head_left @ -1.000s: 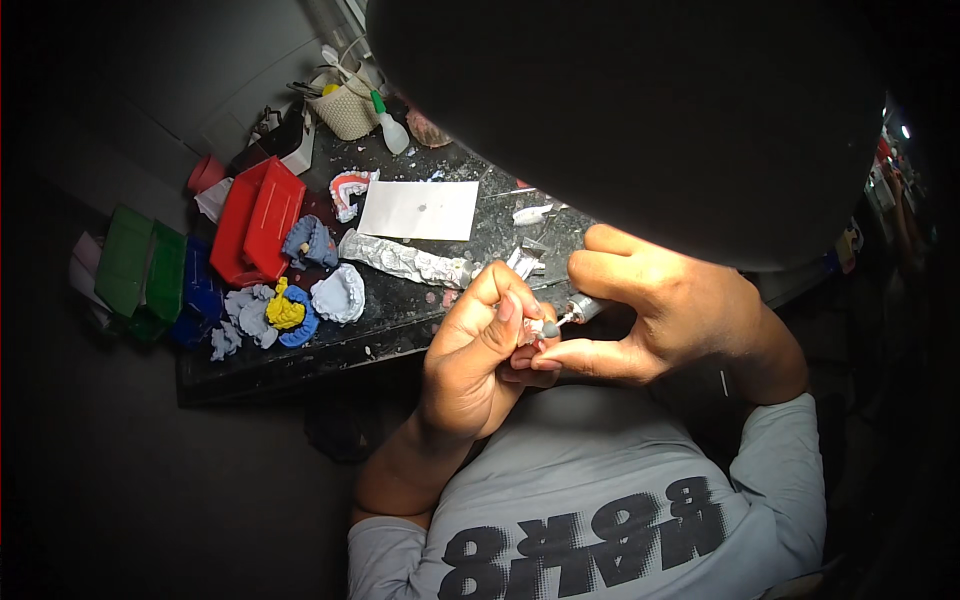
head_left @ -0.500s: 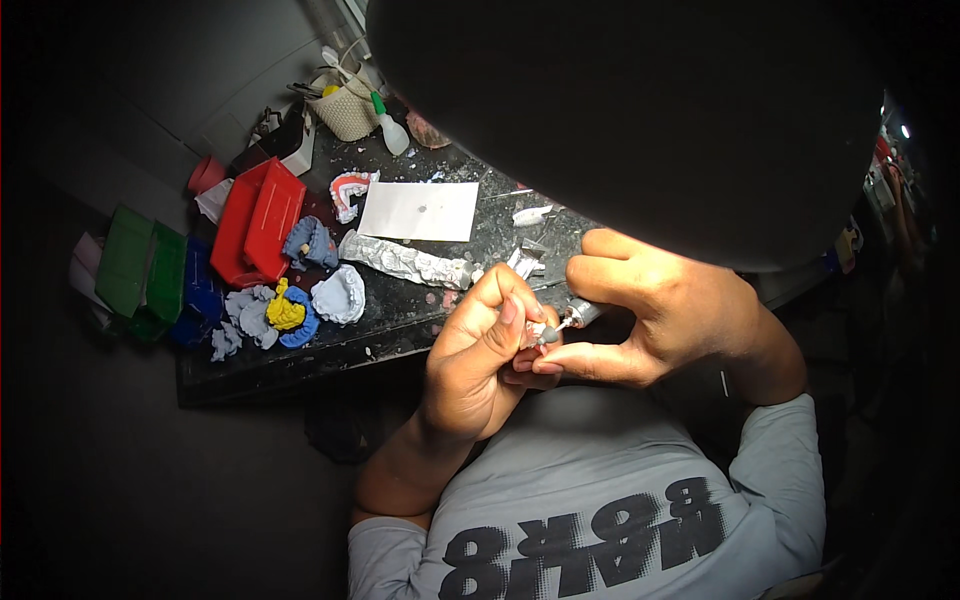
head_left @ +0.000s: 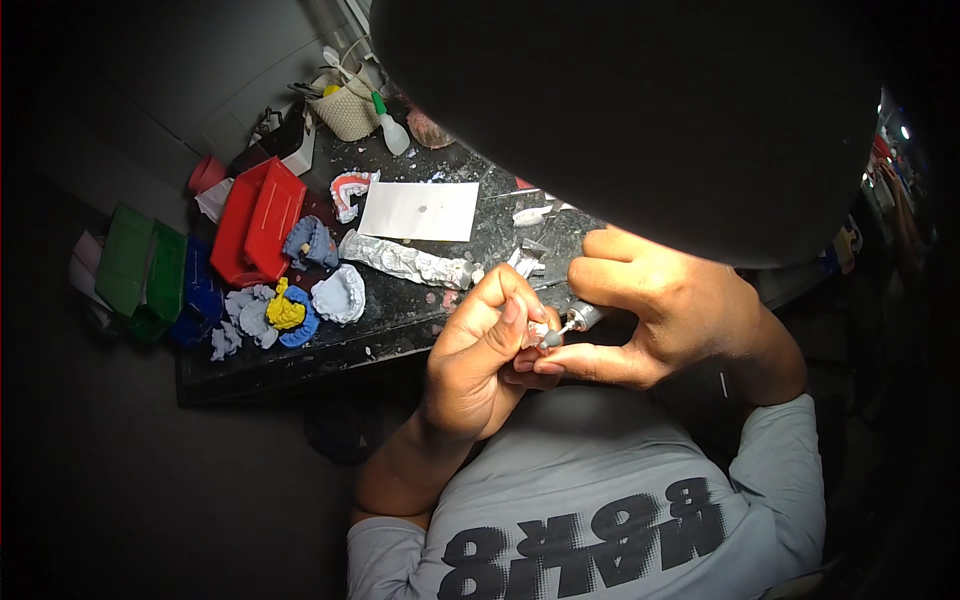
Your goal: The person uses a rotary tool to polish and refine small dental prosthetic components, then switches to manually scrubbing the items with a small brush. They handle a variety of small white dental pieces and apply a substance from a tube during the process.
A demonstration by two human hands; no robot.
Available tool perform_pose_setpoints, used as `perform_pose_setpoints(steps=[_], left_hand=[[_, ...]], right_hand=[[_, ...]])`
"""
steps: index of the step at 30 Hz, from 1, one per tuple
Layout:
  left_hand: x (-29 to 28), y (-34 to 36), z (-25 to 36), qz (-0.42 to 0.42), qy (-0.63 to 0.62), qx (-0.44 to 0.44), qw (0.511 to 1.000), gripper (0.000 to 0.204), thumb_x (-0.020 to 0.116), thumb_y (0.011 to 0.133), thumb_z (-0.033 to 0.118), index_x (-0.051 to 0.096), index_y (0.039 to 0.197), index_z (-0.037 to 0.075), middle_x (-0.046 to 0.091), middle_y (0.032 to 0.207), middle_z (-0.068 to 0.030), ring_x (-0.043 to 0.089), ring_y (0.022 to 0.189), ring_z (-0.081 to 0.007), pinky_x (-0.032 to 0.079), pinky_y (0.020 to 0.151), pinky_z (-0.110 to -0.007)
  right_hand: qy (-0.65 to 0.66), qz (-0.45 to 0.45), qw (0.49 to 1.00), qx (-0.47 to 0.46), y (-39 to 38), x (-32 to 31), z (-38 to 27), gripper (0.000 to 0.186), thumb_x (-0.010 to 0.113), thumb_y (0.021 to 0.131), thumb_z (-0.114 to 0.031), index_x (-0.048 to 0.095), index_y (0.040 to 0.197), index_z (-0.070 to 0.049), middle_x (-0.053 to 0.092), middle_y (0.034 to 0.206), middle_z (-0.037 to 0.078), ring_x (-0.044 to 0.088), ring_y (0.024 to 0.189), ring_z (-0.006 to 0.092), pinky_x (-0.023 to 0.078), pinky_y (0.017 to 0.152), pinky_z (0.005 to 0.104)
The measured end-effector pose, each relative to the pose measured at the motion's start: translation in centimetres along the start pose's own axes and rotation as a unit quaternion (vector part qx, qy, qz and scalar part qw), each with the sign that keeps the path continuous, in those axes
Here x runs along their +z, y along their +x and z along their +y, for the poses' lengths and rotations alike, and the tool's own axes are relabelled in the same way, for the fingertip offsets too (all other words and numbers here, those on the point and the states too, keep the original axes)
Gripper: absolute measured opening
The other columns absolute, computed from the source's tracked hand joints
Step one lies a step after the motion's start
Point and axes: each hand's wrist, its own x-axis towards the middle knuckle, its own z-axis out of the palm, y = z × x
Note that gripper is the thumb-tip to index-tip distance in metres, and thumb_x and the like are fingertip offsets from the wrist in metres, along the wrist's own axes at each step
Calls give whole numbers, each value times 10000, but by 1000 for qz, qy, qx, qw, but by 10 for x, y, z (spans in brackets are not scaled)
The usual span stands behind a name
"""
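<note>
My left hand [head_left: 478, 350] pinches a small pink-and-white dental piece [head_left: 534, 332] between thumb and fingers. Most of that piece is hidden, so its exact kind does not show. From the other side, my right hand [head_left: 685, 315] is wrapped round a metal rotary handpiece [head_left: 584, 317]. A thin shank runs from it to a grey rounded grinding tip [head_left: 550, 340], which is against or very close to the piece. The right thumb reaches across to the left fingertips. Both hands are just off the near edge of the dark workbench [head_left: 400, 335].
Left on the bench are a foil tube [head_left: 405, 260], a white card [head_left: 420, 212], a pink-and-white denture model [head_left: 350, 192], a white cast [head_left: 339, 295], a blue-and-yellow impression [head_left: 288, 312] and a red bin [head_left: 258, 222]. A woven cup [head_left: 347, 110] stands behind. A large dark shape [head_left: 630, 120] blocks the upper right.
The grey tip and handpiece have shifted very slightly beside the dental piece, of which a little more pink shows. Both hands keep their grip; the bench things have not moved.
</note>
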Motion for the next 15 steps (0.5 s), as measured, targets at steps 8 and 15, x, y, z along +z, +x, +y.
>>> perform_pose_setpoints(steps=[8, 15], left_hand=[[-2, 0, 0, 6, 9, 2, 1000, 200, 441, 1079, 245, 460, 1042, 50, 529, 882, -69, 415, 660, -49, 405, 596, -193], [-1, 1, 2, 8, 25, -3, 1000, 218, 438, 1080, 258, 473, 1032, 48, 530, 867, -61, 410, 650, -43, 425, 601, -198]], right_hand=[[-35, -4, 999, 20, 1, -5, -4, 506, 925, 680, -372, 530, 636, -60, 385, 637, 14, 379, 477, 114, 299, 407, 294], [-32, -2, 999, 17, -1, -4, -2, 520, 922, 681, -394, 523, 629, -63, 383, 638, 14, 384, 474, 113, 302, 404, 293]])
